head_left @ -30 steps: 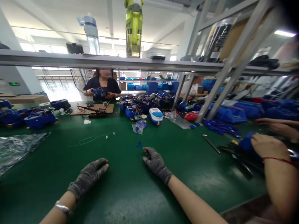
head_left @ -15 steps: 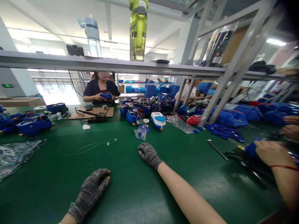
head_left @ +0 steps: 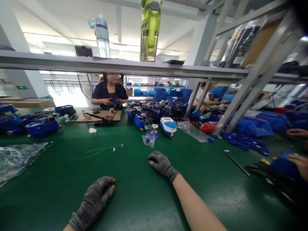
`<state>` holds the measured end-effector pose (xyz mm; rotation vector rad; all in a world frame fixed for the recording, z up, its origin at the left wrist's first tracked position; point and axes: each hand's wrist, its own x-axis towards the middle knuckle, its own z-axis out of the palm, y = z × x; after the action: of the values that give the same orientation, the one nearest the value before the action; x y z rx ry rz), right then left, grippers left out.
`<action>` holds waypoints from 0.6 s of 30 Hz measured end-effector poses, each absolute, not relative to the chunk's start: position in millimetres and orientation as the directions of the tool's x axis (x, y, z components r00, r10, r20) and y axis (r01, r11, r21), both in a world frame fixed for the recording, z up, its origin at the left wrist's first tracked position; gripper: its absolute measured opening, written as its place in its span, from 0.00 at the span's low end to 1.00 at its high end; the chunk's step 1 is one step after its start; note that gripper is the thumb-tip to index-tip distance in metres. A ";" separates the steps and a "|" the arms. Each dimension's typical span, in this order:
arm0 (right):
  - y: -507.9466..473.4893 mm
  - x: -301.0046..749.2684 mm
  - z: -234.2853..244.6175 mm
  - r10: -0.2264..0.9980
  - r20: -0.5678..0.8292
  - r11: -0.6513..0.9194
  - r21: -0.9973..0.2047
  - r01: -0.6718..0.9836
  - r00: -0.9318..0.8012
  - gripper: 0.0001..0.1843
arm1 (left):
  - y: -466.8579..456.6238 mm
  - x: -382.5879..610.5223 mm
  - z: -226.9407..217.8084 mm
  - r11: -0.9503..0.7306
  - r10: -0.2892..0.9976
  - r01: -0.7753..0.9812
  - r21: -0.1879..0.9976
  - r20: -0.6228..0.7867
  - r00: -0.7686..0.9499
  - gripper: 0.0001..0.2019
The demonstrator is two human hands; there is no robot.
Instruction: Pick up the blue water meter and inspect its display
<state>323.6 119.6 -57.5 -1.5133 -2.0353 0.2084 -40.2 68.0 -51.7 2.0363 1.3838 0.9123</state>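
My left hand (head_left: 94, 200), in a grey knitted glove with bare fingertips, rests on the green tabletop (head_left: 134, 195) at the lower left. Its thumb and fingers are a little apart with nothing between them. My right hand (head_left: 163, 165), gloved alike, lies farther forward near the middle, fingers loosely bent and thumb apart, holding nothing visible. Just beyond it are a small clear plastic bag (head_left: 148, 140) with blue pieces and a white-and-blue meter-like device (head_left: 168, 126). Thin green strands (head_left: 98, 150) lie ahead of my left hand.
Blue housings with wires (head_left: 154, 112) are piled ahead; others (head_left: 40, 126) stand left, behind clear plastic (head_left: 21, 160). A soldering iron (head_left: 103, 118) lies on cardboard. At right are a metal rod (head_left: 237, 163) and a co-worker's hand (head_left: 298, 163). A shelf (head_left: 120, 65) with bottles crosses above.
The view has turned slightly left, so the scene sits farther right. My right hand's fingers and thumb look a little more parted. My left hand keeps nearly the same pose.
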 end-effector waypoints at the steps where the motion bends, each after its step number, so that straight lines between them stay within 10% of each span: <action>1: 120.0 325.8 -58.9 0.914 0.360 0.347 -0.461 0.817 -0.185 0.11 | 68.1 -40.2 -51.1 -0.350 0.936 0.594 0.724 0.244 0.254 0.17; 18: 115.8 331.3 -52.5 0.939 0.319 0.275 -0.470 0.839 -0.129 0.21 | 87.2 -65.1 -85.5 -0.215 0.969 0.613 0.761 0.089 0.230 0.21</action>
<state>331.3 115.8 -52.5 -1.5939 -1.9960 0.2355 -65.1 87.2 -85.5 1.9132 1.4496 0.7743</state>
